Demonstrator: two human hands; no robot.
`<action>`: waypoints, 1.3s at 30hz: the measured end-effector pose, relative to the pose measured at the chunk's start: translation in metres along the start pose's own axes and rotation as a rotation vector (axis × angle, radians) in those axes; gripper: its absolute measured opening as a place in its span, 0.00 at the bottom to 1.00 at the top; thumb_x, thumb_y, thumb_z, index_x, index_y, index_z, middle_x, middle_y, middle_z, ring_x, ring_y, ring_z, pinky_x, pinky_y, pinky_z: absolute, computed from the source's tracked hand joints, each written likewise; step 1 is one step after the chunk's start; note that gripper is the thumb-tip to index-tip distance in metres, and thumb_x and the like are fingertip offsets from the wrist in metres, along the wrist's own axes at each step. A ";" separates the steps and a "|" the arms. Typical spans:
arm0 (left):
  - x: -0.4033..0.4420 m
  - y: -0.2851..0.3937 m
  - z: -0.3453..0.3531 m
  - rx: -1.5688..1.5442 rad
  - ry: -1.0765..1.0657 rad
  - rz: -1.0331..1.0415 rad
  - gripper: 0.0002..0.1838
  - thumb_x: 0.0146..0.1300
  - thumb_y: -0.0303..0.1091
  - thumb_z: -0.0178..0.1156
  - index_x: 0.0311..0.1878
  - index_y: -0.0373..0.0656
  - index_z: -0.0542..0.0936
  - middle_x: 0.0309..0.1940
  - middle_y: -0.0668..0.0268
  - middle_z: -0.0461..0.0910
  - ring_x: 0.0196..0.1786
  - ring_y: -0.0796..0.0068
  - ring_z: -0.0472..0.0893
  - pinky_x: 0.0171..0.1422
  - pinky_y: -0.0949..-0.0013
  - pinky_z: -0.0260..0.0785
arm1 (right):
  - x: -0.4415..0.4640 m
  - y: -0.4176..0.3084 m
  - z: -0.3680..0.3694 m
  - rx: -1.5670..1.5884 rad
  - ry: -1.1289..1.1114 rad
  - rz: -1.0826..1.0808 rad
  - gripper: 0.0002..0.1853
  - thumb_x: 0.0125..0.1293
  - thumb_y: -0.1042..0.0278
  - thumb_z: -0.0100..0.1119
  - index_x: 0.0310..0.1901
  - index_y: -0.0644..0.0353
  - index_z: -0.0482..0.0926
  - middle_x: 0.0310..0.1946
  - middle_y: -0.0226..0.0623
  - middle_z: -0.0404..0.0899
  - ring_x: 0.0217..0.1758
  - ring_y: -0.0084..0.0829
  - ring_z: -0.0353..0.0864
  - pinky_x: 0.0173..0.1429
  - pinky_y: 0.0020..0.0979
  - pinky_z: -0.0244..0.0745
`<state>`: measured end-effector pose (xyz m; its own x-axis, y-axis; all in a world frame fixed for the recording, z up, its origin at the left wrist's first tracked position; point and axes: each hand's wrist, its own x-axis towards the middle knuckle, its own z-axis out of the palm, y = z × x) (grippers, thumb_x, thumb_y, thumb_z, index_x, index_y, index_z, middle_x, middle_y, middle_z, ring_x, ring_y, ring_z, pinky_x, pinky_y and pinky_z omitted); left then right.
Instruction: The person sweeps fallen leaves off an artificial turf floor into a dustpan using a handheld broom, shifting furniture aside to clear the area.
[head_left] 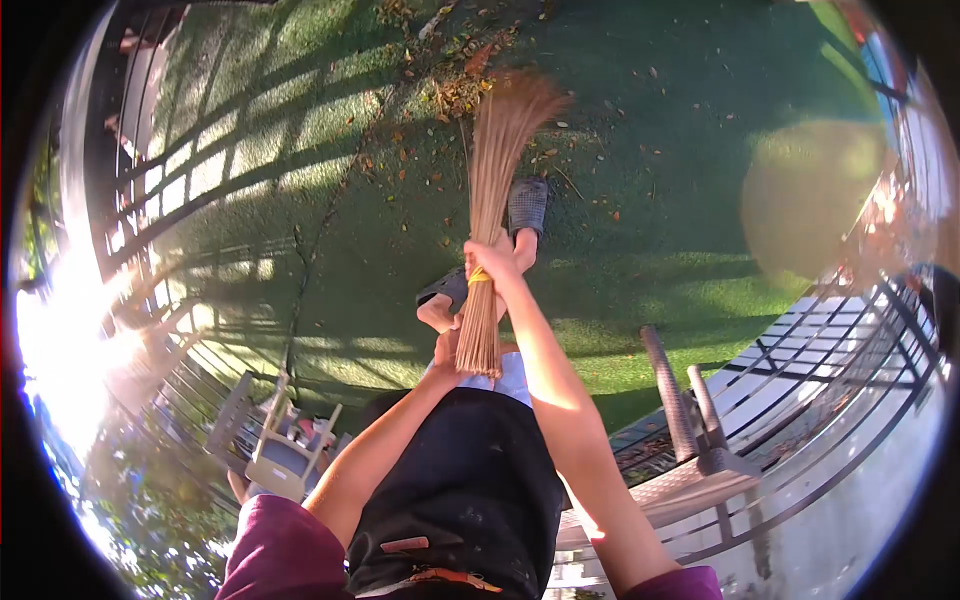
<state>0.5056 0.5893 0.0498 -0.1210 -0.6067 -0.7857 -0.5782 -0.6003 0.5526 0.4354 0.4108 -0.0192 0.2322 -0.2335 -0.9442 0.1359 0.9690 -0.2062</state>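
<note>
A broom of thin tan sticks (488, 180), bound with a yellow band, points away from me over green turf. My right hand (490, 256) is wrapped round it at the band. Lower down, my left hand (447, 350) is closed at the left side of the broom's butt end, its fingers partly hidden. The far tips of the broom are blurred and lie beside a pile of dry leaves (458, 95). My feet in dark clogs (528, 205) show beside and behind the broom.
Loose leaves dot the green turf (660, 180). At the lower right are a woven chair (690, 480) and a slatted metal railing (800, 350). Another chair (283, 462) stands at the lower left, and bars (125, 150) line the upper left.
</note>
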 end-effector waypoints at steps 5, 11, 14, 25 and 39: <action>-0.006 0.032 -0.052 0.576 -0.151 -0.124 0.33 0.59 0.45 0.59 0.63 0.40 0.61 0.54 0.46 0.72 0.48 0.44 0.80 0.50 0.47 0.75 | -0.116 0.016 -0.019 0.218 -0.094 -0.103 0.30 0.56 0.77 0.61 0.58 0.57 0.57 0.21 0.31 0.72 0.19 0.26 0.75 0.21 0.30 0.74; -0.057 0.026 -0.141 0.502 -0.060 -0.034 0.43 0.54 0.51 0.63 0.69 0.44 0.56 0.58 0.45 0.70 0.56 0.44 0.76 0.58 0.50 0.70 | -0.247 0.127 -0.105 0.221 0.383 -0.218 0.29 0.56 0.78 0.55 0.60 0.50 0.60 0.24 0.29 0.70 0.19 0.22 0.71 0.19 0.25 0.69; -0.087 0.031 -0.200 0.453 -0.037 -0.041 0.51 0.48 0.52 0.68 0.71 0.45 0.52 0.64 0.45 0.65 0.60 0.43 0.73 0.63 0.51 0.67 | -0.253 0.193 -0.168 0.109 0.652 -0.129 0.21 0.55 0.75 0.57 0.51 0.59 0.65 0.18 0.31 0.69 0.14 0.23 0.69 0.17 0.25 0.68; -0.054 -0.133 -0.375 0.886 -0.047 -0.278 0.51 0.47 0.44 0.68 0.71 0.43 0.50 0.62 0.35 0.60 0.52 0.37 0.77 0.54 0.49 0.74 | -0.065 0.155 -0.029 0.147 0.475 -0.134 0.06 0.57 0.72 0.56 0.32 0.59 0.68 0.15 0.32 0.69 0.14 0.27 0.72 0.17 0.29 0.72; -0.051 -0.234 -0.548 0.597 -0.117 -0.334 0.42 0.54 0.45 0.62 0.68 0.38 0.54 0.58 0.35 0.64 0.42 0.42 0.82 0.43 0.55 0.79 | 0.011 -0.003 0.532 0.091 -0.082 -0.182 0.41 0.60 0.72 0.64 0.70 0.52 0.50 0.23 0.33 0.74 0.18 0.25 0.75 0.19 0.28 0.72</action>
<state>1.0889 0.4750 0.1132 0.0740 -0.3584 -0.9306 -0.9405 -0.3355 0.0544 0.9496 0.3624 0.1075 0.2726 -0.4137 -0.8687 0.2685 0.8997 -0.3442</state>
